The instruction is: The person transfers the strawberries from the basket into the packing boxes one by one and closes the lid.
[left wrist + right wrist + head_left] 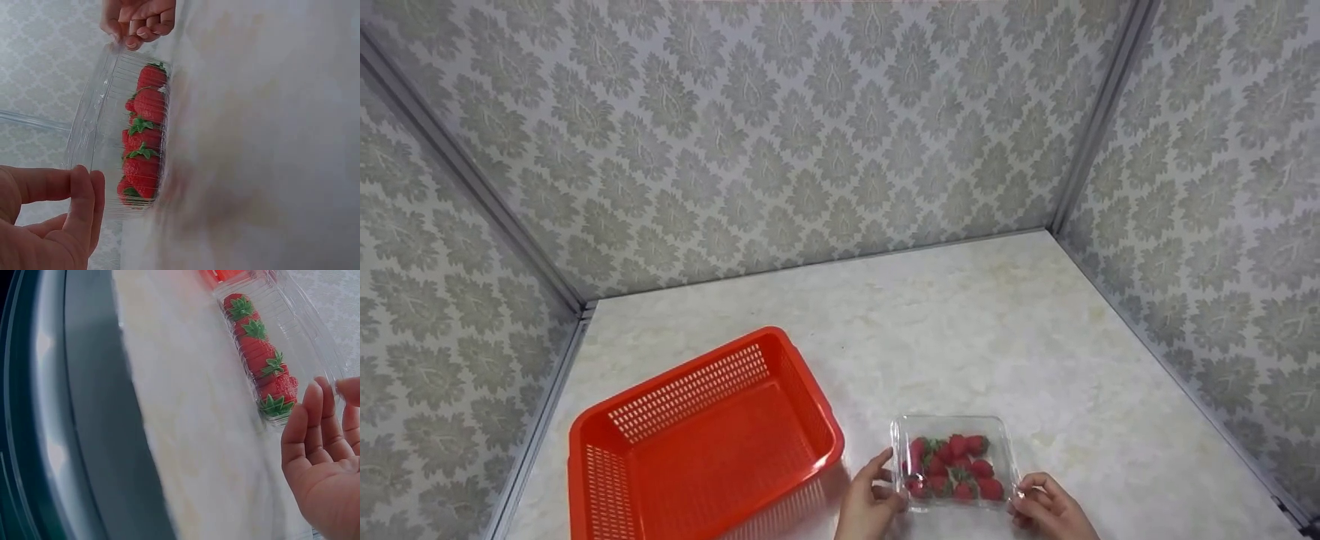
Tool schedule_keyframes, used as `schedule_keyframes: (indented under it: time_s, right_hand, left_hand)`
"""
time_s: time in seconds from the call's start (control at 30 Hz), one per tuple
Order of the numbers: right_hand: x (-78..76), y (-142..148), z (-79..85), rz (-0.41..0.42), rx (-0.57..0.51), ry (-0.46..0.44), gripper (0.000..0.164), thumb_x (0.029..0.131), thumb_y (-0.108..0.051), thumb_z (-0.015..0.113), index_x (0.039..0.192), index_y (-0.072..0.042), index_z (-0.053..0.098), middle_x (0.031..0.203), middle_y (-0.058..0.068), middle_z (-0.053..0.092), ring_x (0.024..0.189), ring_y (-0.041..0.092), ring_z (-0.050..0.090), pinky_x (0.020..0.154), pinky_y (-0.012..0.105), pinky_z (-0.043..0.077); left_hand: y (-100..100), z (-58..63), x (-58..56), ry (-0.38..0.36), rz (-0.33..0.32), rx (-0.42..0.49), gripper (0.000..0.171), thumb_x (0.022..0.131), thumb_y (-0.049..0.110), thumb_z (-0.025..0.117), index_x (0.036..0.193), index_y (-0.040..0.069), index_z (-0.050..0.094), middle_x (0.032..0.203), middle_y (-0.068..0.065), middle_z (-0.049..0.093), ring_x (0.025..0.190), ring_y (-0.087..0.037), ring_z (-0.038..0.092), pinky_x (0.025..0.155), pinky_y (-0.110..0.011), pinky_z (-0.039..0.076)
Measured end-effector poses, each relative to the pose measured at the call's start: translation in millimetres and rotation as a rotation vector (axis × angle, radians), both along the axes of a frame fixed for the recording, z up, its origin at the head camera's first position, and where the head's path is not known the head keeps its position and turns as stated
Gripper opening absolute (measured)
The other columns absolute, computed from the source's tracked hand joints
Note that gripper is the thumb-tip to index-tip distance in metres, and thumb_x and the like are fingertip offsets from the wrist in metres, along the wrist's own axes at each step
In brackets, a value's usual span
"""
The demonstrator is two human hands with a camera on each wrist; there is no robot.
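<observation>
A clear plastic punnet (pixel 952 427) stands on the table near its front edge, with several red strawberries (pixel 991 489) visible through it. Their green leaves show in both wrist views. At the punnet's left side, my left hand (pixel 871 501) pinches the lid's rim between thumb and fingertips, as the left wrist view shows. On the opposite side, my right hand (pixel 1048 507) grips the rim near the front right corner, its thumb (pixel 350 388) against the edge and the other fingers bent. The lid lies over the berries; whether it is fastened I cannot tell.
A red plastic basket (pixel 720 450) with slotted walls stands to the left of the punnet, close to my left hand. Patterned wall panels (pixel 810 150) border the pale marbled table (pixel 960 330) at the back and both sides.
</observation>
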State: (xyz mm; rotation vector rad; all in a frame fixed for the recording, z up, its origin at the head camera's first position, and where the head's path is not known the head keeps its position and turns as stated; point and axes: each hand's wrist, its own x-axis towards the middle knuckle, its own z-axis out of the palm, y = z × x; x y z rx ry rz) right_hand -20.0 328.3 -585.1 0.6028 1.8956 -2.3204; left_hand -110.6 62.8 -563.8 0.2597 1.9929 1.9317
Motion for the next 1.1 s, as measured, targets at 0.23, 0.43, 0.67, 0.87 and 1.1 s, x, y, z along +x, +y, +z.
schedule_keyframes:
  time_s: [0.23, 0.43, 0.67, 0.87, 1.1]
  right_hand:
    - [-0.7, 0, 1.2, -0.018, -0.013, -0.013, 0.022, 0.086, -0.014, 0.067, 0.097, -0.01, 0.048, 0.084, 0.007, 0.063, 0.077, 0.02, 0.059, 0.07, 0.032, 0.049]
    - [-1.1, 1, -0.3, -0.02, -0.019, -0.025, 0.022, 0.086, -0.014, 0.066, 0.098, -0.01, 0.047, 0.084, 0.006, 0.063, 0.077, 0.02, 0.059, 0.07, 0.032, 0.049]
    - [-3.7, 4, -1.2, -0.028, -0.022, -0.034, 0.021, 0.087, -0.014, 0.064, 0.098, -0.01, 0.047, 0.084, 0.007, 0.063, 0.075, 0.02, 0.059, 0.069, 0.032, 0.049]
    - [-6.4, 8, -2.1, -0.035, -0.007, -0.056, 0.019, 0.088, -0.015, 0.063, 0.098, -0.01, 0.047, 0.083, 0.008, 0.063, 0.073, 0.02, 0.059, 0.067, 0.031, 0.049]
    - [-3.8, 16, 0.0, -0.047, 0.124, -0.038, 0.03, 0.087, -0.018, 0.065, 0.107, -0.005, 0.046, 0.091, 0.009, 0.061, 0.081, 0.024, 0.059, 0.071, 0.035, 0.05]
  left_hand:
    - [0, -3.3, -1.7, -0.035, -0.011, 0.061, 0.069, 0.07, -0.015, 0.06, 0.135, -0.003, 0.041, 0.094, -0.011, 0.051, 0.066, -0.019, 0.058, 0.058, -0.038, 0.053]
    - [0, -3.4, -0.4, -0.036, -0.012, 0.095, 0.069, 0.07, -0.016, 0.059, 0.135, -0.003, 0.041, 0.095, -0.012, 0.051, 0.066, -0.019, 0.058, 0.06, -0.039, 0.053]
    - [1, -1.3, 1.4, 0.006, -0.036, 0.082, 0.067, 0.071, -0.015, 0.059, 0.135, -0.009, 0.039, 0.096, -0.012, 0.052, 0.067, -0.018, 0.058, 0.06, -0.034, 0.053]
    - [0, 0.3, -0.1, 0.179, -0.076, -0.067, 0.062, 0.075, -0.007, 0.062, 0.134, -0.006, 0.043, 0.104, -0.011, 0.052, 0.075, -0.014, 0.057, 0.065, -0.027, 0.05]
    - [1, 16.2, 2.3, 0.469, -0.1, -0.374, 0.047, 0.084, 0.008, 0.063, 0.129, 0.0, 0.052, 0.115, -0.01, 0.051, 0.092, -0.02, 0.057, 0.078, -0.033, 0.049]
